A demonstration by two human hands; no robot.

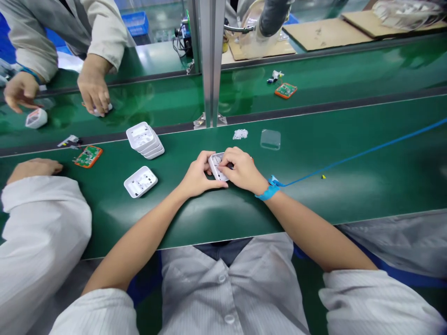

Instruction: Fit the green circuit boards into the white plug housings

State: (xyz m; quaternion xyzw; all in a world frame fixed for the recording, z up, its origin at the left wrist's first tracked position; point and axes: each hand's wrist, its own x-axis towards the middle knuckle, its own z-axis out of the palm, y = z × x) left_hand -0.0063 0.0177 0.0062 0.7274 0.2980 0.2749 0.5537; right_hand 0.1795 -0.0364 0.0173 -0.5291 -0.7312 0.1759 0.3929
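Observation:
My left hand (pixel 199 176) grips a white plastic housing (pixel 215 160) by its edge, with the open inside facing up. Over the housing, the fingertips of my right hand (pixel 240 168) are pinched together inside it; whatever they hold, if anything, is hidden. A blue wrist strap (pixel 268 191) circles my right wrist. Just beyond my hands lies a small heap of clear little parts (pixel 240 134), and right of it a clear plastic lid (pixel 270 139). To the left sit a single white housing (pixel 140 182) and a stack of several similar housings (pixel 143 138).
A blue cord (pixel 366 150) runs from the strap to the right. Orange-edged circuit boards lie at left (pixel 89 157) and on the far belt (pixel 285 90). A metal post (pixel 211 65) stands ahead. Co-workers' hands (pixel 93 86) are across the line; another's sleeve (pixel 45 218) rests at left.

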